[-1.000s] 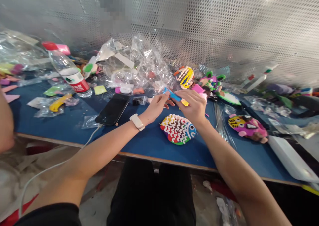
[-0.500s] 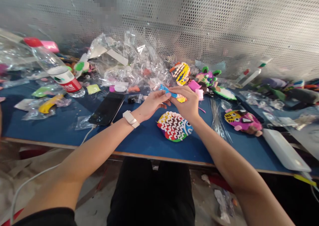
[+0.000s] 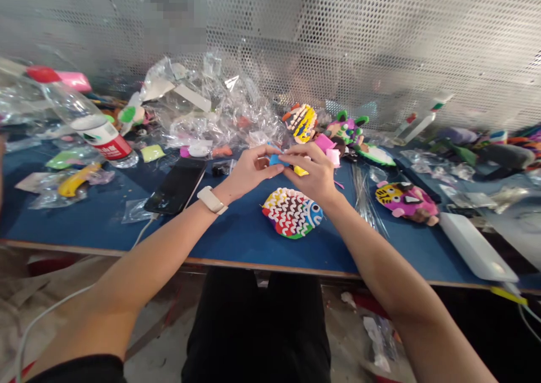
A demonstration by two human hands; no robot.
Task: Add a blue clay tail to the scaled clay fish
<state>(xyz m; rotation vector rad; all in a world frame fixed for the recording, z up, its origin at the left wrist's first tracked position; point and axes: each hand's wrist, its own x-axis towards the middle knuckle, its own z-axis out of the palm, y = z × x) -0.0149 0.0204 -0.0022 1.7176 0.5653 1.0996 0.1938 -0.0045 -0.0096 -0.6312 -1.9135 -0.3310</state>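
Between the fingertips of both hands is a piece of blue modelling clay [image 3: 275, 159]. My left hand [image 3: 250, 173] pinches it from the left, a pale watch on that wrist. From the right, my right hand [image 3: 311, 172] grips the same piece, its fingers partly covering it. Something yellow [image 3: 301, 170] shows just under the right fingers. Below the hands, flat on the blue table [image 3: 236, 236], lies a clay fish [image 3: 292, 213] with white wavy scales and a blue face.
A black phone [image 3: 176, 187] on a cable and a red-capped bottle [image 3: 103, 138] stand left. Crumpled clear bags [image 3: 211, 107] pile behind. At right lie thin wires [image 3: 367, 200], a pink and yellow clay figure [image 3: 408, 203] and a white power bank [image 3: 477, 248]. Another clay fish [image 3: 301, 123] rests behind the hands.
The fingers have shifted around the blue clay, which looks shorter and more covered now. The whole view has moved slightly; the fish on the table stays in place.
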